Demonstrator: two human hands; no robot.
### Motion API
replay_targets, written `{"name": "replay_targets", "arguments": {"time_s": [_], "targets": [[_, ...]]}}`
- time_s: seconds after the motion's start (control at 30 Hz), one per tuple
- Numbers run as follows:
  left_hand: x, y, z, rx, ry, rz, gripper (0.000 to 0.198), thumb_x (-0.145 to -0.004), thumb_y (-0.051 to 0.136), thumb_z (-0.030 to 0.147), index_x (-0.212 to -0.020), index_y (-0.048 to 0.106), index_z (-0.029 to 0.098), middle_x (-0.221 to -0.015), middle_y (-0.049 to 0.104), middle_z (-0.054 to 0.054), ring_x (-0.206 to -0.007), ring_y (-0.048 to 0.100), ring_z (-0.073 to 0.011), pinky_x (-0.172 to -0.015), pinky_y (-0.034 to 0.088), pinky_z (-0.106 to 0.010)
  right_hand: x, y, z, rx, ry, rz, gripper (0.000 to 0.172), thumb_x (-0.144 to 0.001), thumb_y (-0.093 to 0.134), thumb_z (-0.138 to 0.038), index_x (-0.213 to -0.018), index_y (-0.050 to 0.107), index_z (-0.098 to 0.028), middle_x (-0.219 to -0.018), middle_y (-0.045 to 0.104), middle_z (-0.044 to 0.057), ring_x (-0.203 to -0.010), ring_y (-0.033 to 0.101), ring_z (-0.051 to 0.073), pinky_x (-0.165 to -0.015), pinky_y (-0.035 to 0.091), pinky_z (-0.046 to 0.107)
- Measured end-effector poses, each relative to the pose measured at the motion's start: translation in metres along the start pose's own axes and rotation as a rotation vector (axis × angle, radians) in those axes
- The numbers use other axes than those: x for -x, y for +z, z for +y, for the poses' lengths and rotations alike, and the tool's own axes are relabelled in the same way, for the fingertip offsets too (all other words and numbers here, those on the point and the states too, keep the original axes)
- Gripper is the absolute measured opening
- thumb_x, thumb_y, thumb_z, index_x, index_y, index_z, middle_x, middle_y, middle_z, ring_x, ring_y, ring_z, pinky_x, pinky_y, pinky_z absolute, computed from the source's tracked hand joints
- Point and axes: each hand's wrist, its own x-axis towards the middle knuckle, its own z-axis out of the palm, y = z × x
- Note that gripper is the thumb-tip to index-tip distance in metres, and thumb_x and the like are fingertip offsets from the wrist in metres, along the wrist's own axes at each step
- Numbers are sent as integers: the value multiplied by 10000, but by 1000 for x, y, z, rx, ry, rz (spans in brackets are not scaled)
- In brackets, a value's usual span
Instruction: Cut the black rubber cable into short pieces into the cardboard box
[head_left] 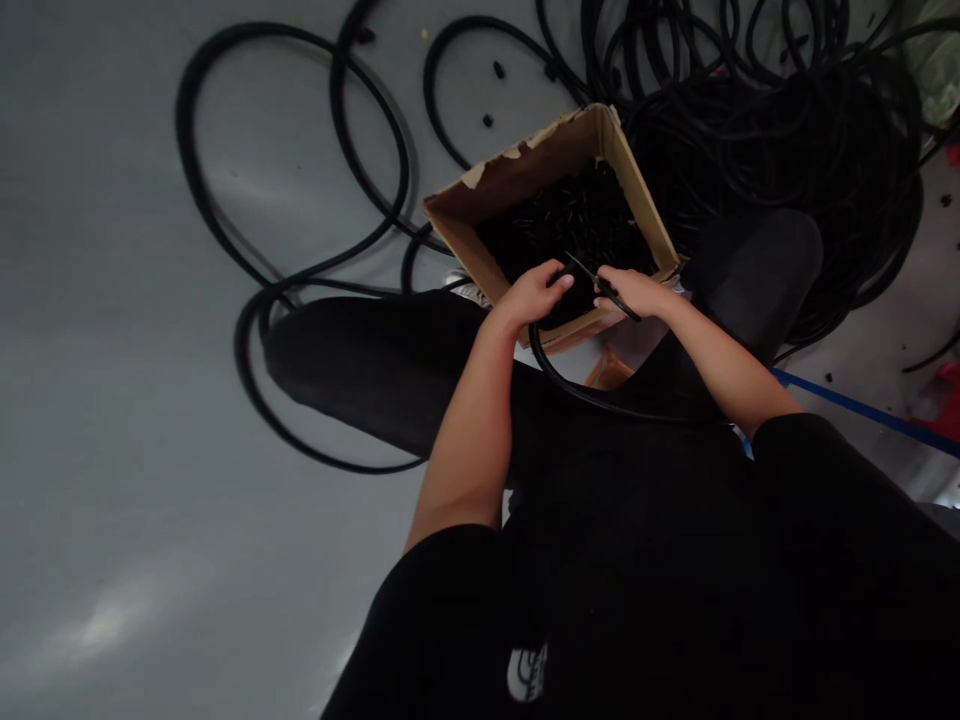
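Currently, the left hand (532,295) closes around a black cable (570,385), while the right hand (634,290) pinches a thin black rod (626,310). Both are just above a cardboard box (525,170) of small black pieces (570,225).

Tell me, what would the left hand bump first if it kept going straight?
The left hand would probably meet the black pieces in the cardboard box first, though the depth is hard to judge.

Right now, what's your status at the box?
Left hand gripping black cable; right hand pinching thin black strip. Cardboard box holds small black pieces. Black-clad knee beside box.
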Motion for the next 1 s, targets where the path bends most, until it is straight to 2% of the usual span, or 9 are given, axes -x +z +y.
{"name": "replay_targets", "arguments": {"time_s": [0.2, 0.33, 0.47, 0.6, 0.73, 0.83, 1.0], "targets": [[6, 3, 3, -6, -100, -240, 69, -1051, 793, 253, -998, 767, 218, -706, 604, 8, -548, 525, -165, -536, 401, -253, -4, 2, 6, 48, 21, -84, 359, -947, 940, -192, -1262, 769, -209, -1234, 877, 128, -1127, 803, 325, -957, 539, 348], [9, 5, 9, -25, -150, -322, 87, -1057, 791, 215, -970, 778, 213, -718, 631, -14, -571, 566, -174, -544, 471, -262, -3, 1, 6, 63, -9, -151, 348, -930, 955, -188, -1237, 792, -205, -1226, 886, 126, -1169, 813, 343, -986, 570, 361], [8, 6, 10, 1, -169, -310, 111, -1081, 813, 228, -976, 781, 216, -712, 627, -3, -550, 563, -157, -522, 483, -242, -4, 1, 8, 92, -22, -160, 329, -959, 920, -186, -1264, 795, -188, -1283, 890, 148, -1181, 814, 341, -1005, 584, 366], [3, 5, 1, 50, -91, -278, 156, -1088, 866, 310, -1008, 772, 214, -706, 612, 19, -522, 559, -133, -489, 462, -212, -7, 3, 12, 70, -31, -108, 337, -997, 890, -217, -1313, 775, -194, -1312, 885, 146, -1164, 809, 329, -992, 586, 358], [-3, 5, -8, 72, -28, -213, 291, -1081, 891, 390, -935, 700, 225, -692, 616, 18, -499, 556, -127, -474, 433, -205, -9, 5, 12, 30, 2, -54, 263, -1085, 874, -330, -1294, 763, -217, -1253, 873, 117, -1131, 796, 303, -992, 564, 340], [-6, 5, -10, 74, -52, -157, 309, -1095, 869, 392, -921, 670, 233, -687, 615, 15, -484, 539, -131, -467, 404, -215, -9, 4, 7, 58, 35, -24, 252, -1137, 835, -394, -1305, 782, -215, -1210, 861, 121, -1115, 793, 311, -963, 541, 345], [-8, 6, -9, 58, -88, -147, 287, -1107, 860, 342, -926, 667, 231, -709, 632, 12, -485, 533, -125, -481, 394, -218, -7, -1, -3, 113, 68, 6, 314, -1131, 850, -416, -1343, 818, -187, -1199, 866, 153, -1134, 803, 336, -921, 509, 356]]}}
